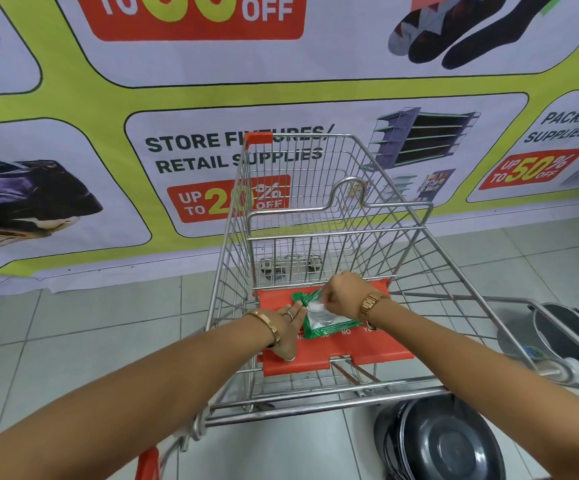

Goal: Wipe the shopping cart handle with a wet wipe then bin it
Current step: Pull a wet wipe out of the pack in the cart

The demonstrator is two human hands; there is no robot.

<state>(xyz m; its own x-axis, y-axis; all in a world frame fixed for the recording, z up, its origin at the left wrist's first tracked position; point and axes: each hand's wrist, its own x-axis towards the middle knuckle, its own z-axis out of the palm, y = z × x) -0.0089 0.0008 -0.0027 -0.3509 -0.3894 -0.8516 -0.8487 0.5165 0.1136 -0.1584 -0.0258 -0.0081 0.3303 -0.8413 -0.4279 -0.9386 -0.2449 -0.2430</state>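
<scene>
While the pack (319,315) of wipes lies on the cart's (315,202) red seat flap (350,348), the left hand (286,329) presses flat on the pack's near edge, fingers spread. The right hand (341,291) pinches a white wipe (314,306) at the pack's opening. A dark bin (440,441) stands on the floor just beside the cart.

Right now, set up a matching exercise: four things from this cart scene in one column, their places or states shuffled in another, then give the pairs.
Things:
1. wipe pack
2. left hand
3. right hand
4. black bin

Places or states:
A. on the floor, below the cart handle
B. pinching a white wipe at the pack's opening
C. lying on the red seat flap
D. pressing down the pack's left edge

Pairs: 1-C, 2-D, 3-B, 4-A
</scene>
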